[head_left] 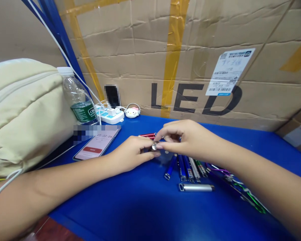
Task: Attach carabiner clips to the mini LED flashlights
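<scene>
Between the fingertips of both hands, above the blue table, is a small round silver piece (154, 146) that looks like a button cell. My left hand (135, 152) is closed, with its thumb and fingers around the left and near side of that piece. From the right, my right hand (182, 135) pinches the same piece with thumb and index finger. A red metal pen-like tube (147, 136) lies just behind my left fingers, partly hidden. Below my right hand lie several slim torch-like tubes (188, 167) in blue, silver and green. One silver tube (197, 187) lies crosswise nearer me.
Left of my hands are a phone (97, 142) running a timer, a water bottle (80, 100), a cream bag (27, 113) and a power strip (112, 116). A large cardboard box (145, 67) stands behind the blue table (130, 201). Coloured carabiner straps (251, 197) lie under my right forearm.
</scene>
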